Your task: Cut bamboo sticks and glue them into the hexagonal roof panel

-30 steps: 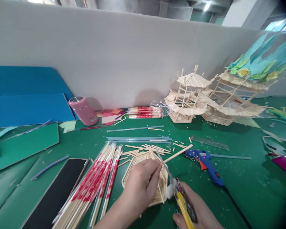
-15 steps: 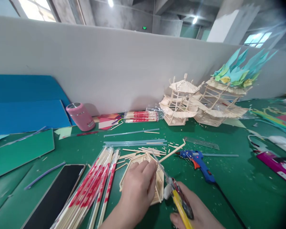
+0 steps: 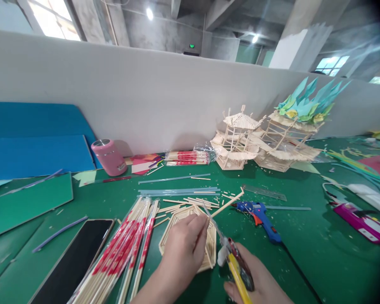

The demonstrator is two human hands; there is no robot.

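My left hand [image 3: 185, 240] rests over a hexagonal frame [image 3: 213, 249] of pale thin sticks, its thumb and fingers pressed together. What lies between those fingertips is hidden. My right hand [image 3: 256, 274] grips a tool with yellow and dark handles [image 3: 237, 274]; its long narrow metal blade points up and left to the left fingertips. A white lump clings beside the blade. From near the fingertips a pale stick [image 3: 227, 203] slants up to the right, with a short bent end. Short cut sticks [image 3: 174, 207] lie just beyond the frame.
A blue glue gun [image 3: 261, 217] with its cord lies at right. Bagged red-and-white sticks [image 3: 120, 249] and a phone [image 3: 72, 261] lie at left. Behind stand a pink cup [image 3: 109, 157] and stick pavilion models [image 3: 237, 139]. A magenta device [image 3: 362, 221] sits far right.
The camera view has shifted slightly, so the background sits lower and the right-hand objects farther left. Both hands keep nearly the same pose at the frame, the right still gripping the tool.
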